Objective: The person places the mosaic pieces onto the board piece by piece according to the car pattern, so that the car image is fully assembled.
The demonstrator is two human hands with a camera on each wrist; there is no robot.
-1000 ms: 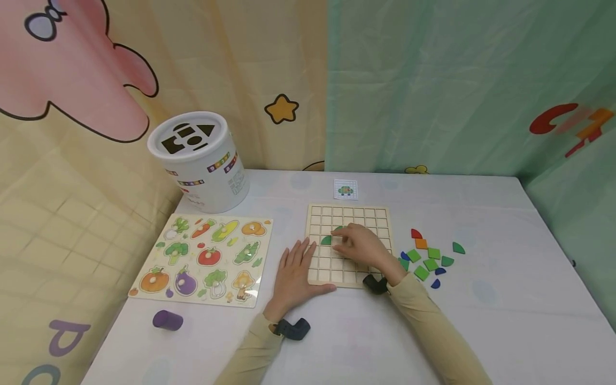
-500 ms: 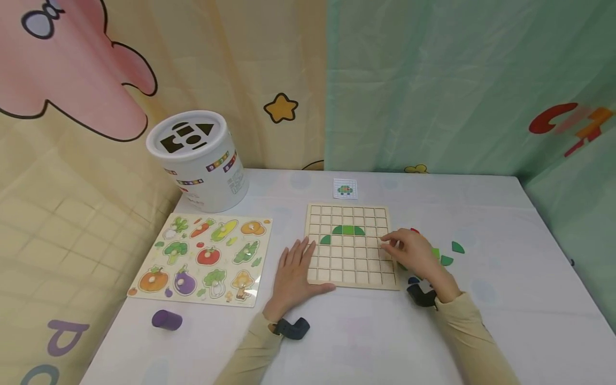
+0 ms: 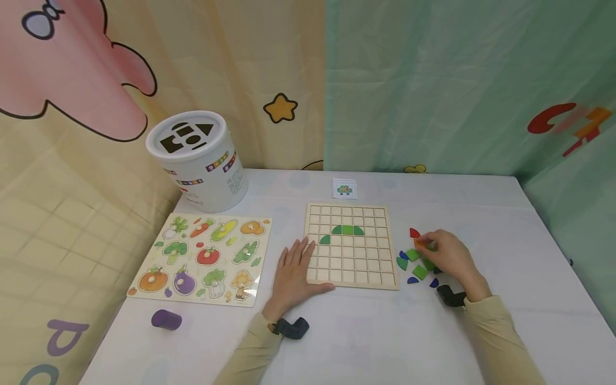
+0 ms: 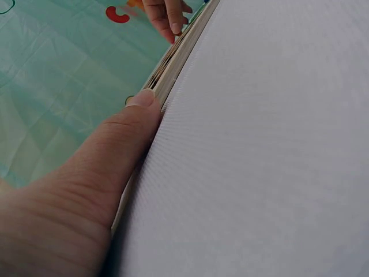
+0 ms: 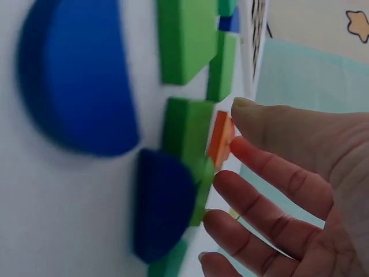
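Note:
My left hand [image 3: 295, 275] lies flat at the near left corner of a wooden grid board [image 3: 353, 271], fingers on its left side. Its thumb [image 4: 124, 130] rests along the near edge. On the board are a light green square tile [image 3: 347, 230] between two dark green quarter-circles and another dark green quarter-circle [image 3: 325, 240] lower left. My right hand [image 3: 449, 256] is over the loose tiles, thumb and index fingertips at an orange square tile [image 5: 220, 137]. Those fingertips stand apart around it; whether they touch it is unclear. The hand partly covers some green tiles.
Around the right hand lie a red quarter-circle [image 3: 414, 233], green squares [image 3: 420, 272] and blue half-circles [image 3: 412, 280]. A pattern card [image 3: 344, 189] lies behind the board. To the left are a vegetable puzzle board [image 3: 202, 259], a white bucket [image 3: 197, 163] and a purple cylinder [image 3: 166, 320].
My right hand has moved right from the board to the loose tiles. A green square and a quarter-circle its hand had covered now show on the board. The left hand stays put.

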